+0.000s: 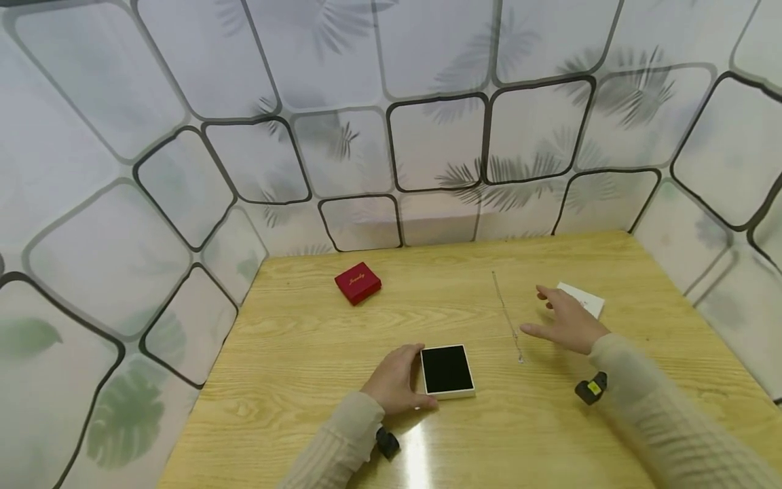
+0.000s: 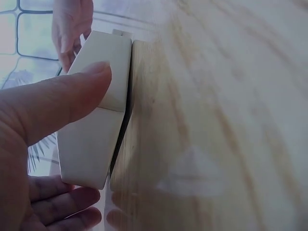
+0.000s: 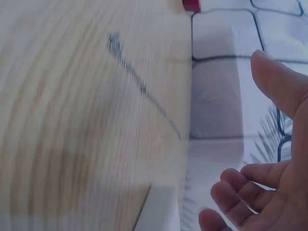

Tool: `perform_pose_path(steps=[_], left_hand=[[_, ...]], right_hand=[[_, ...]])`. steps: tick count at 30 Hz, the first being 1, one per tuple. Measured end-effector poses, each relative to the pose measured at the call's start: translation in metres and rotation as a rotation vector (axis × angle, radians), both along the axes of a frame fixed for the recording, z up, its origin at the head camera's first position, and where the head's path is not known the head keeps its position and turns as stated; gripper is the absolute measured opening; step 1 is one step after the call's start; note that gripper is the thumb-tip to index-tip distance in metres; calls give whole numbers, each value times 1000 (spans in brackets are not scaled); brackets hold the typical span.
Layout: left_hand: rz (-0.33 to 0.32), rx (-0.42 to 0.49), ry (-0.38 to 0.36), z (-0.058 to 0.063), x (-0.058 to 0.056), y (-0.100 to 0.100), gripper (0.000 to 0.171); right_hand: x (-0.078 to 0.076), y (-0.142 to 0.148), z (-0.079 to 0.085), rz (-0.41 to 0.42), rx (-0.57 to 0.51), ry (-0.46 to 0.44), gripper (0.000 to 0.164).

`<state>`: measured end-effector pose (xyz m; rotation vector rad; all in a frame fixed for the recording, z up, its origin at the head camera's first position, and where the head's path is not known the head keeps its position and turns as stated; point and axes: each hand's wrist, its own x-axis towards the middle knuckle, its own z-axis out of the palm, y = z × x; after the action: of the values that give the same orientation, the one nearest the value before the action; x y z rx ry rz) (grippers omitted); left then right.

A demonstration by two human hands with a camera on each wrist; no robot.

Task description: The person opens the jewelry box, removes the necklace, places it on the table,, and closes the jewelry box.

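Observation:
A small square white jewelry box (image 1: pixel 455 394) with a black pad (image 1: pixel 447 369) inside lies near the table's front. My left hand (image 1: pixel 397 382) grips its left side, thumb at the near corner and fingers at the far one. In the left wrist view the thumb presses along the white wall (image 2: pixel 86 139). To the right, a thin silver chain necklace (image 1: pixel 515 335) lies stretched out on the wood. My right hand (image 1: pixel 568 322) hovers right of it with thumb and fingers spread, holding nothing. Just behind that hand, a white box lid (image 1: pixel 589 301) is partly covered by it.
A closed red jewelry box (image 1: pixel 358 282) with gold lettering sits at the back left of the wooden table (image 1: pixel 293 380). Patterned white curtain (image 1: pixel 440 149) surrounds the table's back and sides.

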<state>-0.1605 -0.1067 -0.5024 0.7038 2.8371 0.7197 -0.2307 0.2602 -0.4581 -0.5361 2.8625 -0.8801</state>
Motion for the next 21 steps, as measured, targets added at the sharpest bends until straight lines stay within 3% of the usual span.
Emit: perform_pose_path(steps=[13, 21], left_hand=[[3, 5, -16, 4, -1, 0, 104], [-2, -4, -1, 5, -2, -3, 103]], right_hand=[[-19, 65, -20, -127, 179, 65, 108], [-32, 82, -33, -170, 181, 27, 116]])
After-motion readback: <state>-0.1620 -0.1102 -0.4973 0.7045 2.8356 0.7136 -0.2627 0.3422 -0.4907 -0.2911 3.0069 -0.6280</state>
